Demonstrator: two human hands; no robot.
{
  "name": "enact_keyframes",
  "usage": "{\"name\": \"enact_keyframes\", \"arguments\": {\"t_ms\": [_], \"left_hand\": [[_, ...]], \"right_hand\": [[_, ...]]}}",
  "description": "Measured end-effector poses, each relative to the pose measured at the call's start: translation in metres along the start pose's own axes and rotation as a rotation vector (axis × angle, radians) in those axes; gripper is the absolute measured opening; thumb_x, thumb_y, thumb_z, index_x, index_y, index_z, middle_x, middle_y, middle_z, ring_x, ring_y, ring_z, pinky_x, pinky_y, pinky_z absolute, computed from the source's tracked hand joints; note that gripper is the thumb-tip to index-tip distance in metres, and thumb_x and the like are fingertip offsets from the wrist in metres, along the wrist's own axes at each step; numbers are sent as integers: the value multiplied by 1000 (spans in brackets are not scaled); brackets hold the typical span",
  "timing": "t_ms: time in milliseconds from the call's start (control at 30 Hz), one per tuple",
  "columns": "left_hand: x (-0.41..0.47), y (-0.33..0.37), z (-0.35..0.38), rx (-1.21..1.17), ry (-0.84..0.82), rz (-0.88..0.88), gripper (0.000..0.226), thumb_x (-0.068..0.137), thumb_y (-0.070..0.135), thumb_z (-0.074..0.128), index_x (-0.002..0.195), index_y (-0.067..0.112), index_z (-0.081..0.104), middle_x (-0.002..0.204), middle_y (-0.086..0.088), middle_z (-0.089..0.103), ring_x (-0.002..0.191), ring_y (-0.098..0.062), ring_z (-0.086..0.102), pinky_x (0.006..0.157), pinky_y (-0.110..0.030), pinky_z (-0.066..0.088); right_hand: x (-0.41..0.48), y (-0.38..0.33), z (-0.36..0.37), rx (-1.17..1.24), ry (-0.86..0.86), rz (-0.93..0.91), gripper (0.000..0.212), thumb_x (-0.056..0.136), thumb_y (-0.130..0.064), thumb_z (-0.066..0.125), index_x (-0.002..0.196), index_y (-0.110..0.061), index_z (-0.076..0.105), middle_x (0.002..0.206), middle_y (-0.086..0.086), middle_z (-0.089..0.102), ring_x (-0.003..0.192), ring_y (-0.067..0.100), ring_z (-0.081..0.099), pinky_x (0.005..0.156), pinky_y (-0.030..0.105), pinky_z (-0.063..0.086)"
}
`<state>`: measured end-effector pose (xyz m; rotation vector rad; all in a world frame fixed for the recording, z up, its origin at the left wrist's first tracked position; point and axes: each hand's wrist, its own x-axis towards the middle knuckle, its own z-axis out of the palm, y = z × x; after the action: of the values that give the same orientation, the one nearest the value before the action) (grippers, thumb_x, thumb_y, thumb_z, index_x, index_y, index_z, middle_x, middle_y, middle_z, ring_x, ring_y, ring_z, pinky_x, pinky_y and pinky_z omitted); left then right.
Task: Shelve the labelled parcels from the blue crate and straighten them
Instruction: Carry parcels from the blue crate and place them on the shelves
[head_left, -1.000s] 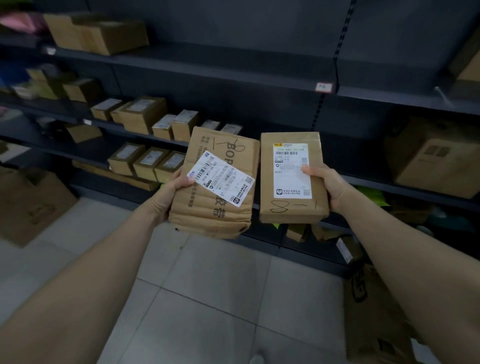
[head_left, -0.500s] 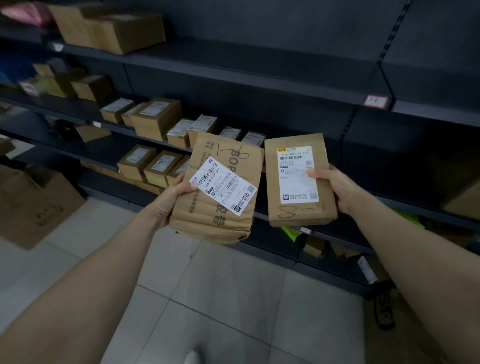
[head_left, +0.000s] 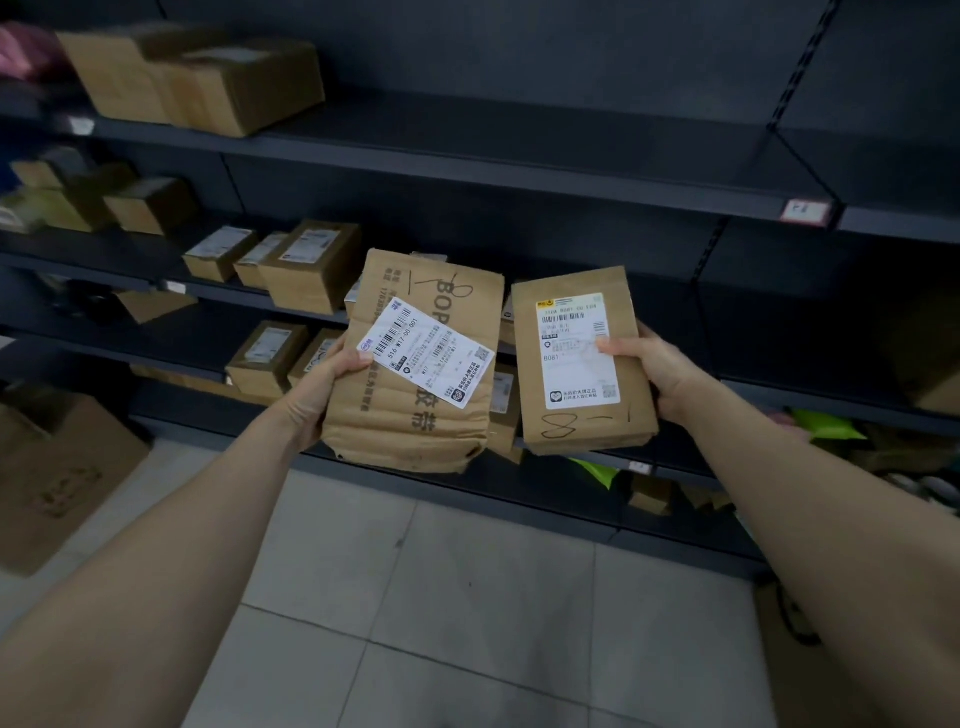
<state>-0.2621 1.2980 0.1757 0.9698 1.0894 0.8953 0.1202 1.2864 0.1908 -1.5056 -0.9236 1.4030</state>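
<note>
I hold two brown paper parcels upright in front of the dark shelving. My left hand (head_left: 317, 395) grips the left edge of the larger creased parcel (head_left: 410, 415), which has a slanted white barcode label and black marker scribbles. My right hand (head_left: 654, 369) grips the right edge of the smaller flat parcel (head_left: 576, 426), thumb on its upright white label; "8-1" is written in marker near its bottom. Both parcels hang in the air ahead of the middle shelf (head_left: 311, 314). The blue crate is out of view.
Labelled cardboard boxes (head_left: 306, 265) sit in rows on the left shelves. Bigger boxes (head_left: 208, 83) stand on the top shelf. A large carton (head_left: 57, 478) rests on the tiled floor at left. Bright green bags (head_left: 821, 423) lie on a low shelf at right.
My view has shifted left along the shelving and slightly closer. Both hands keep the same grip on their parcels, held side by side as before.
</note>
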Motion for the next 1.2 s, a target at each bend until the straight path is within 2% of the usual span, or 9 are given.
{"name": "enact_keyframes", "arguments": {"t_ms": [100,233,400,500,633,800,933,1067,1200], "left_hand": [[8,1,-7,-13,-21,-18,43,72,33,65,114,34,58,99,-5,74,83,-21,72,65,-35,58],[22,-1,-1,-33,-22,-74,58,71,31,65,126,22,53,97,-7,74,79,-21,73,60,-32,58],[46,-13,20,-31,-23,-108,67,71,31,64,135,18,48,117,-14,66,93,-25,68,71,-35,57],[65,-36,31,-44,-7,-157,55,78,31,62,131,16,53,108,-12,71,91,-24,69,73,-35,57],[88,-68,43,-106,0,-157,32,91,27,51,120,16,58,93,-5,76,81,-17,73,62,-28,58],[112,-109,43,-178,21,-75,25,92,22,47,107,18,66,96,-4,76,85,-17,72,64,-27,58],[128,-146,34,-112,21,-66,29,89,26,50,89,26,79,96,-1,76,86,-16,72,65,-28,58],[144,-183,27,-98,-7,-77,27,66,35,68,89,26,79,99,-4,75,87,-19,72,66,-31,59],[165,-221,20,-158,-8,-90,30,75,31,55,91,22,79,98,-7,75,87,-21,72,65,-31,58]], "right_hand": [[6,8,0,3,42,30,58,76,-20,75,128,-31,53,109,6,72,95,29,71,80,50,57],[14,19,-10,13,74,81,61,75,-21,77,130,-30,52,109,7,73,96,30,70,85,53,55],[33,39,-25,-1,51,148,63,72,-25,78,129,-30,52,109,5,73,100,31,69,91,56,51],[50,60,-35,-26,6,182,65,70,-28,80,130,-31,53,110,4,73,102,29,68,91,55,51],[76,107,-42,-45,-19,266,65,67,-36,81,127,-34,57,112,4,72,106,30,66,93,57,49],[122,169,-48,-28,46,331,63,68,-38,81,126,-34,58,118,7,67,110,33,61,95,59,46],[168,205,-49,-2,105,345,57,68,-39,82,121,-30,62,114,7,68,104,30,64,85,57,53],[213,233,-48,39,114,351,41,69,-39,81,107,-29,66,97,5,73,86,25,69,51,40,56],[254,263,-52,65,110,336,39,72,-36,79,108,-24,67,82,3,77,79,23,71,54,38,57]]}}
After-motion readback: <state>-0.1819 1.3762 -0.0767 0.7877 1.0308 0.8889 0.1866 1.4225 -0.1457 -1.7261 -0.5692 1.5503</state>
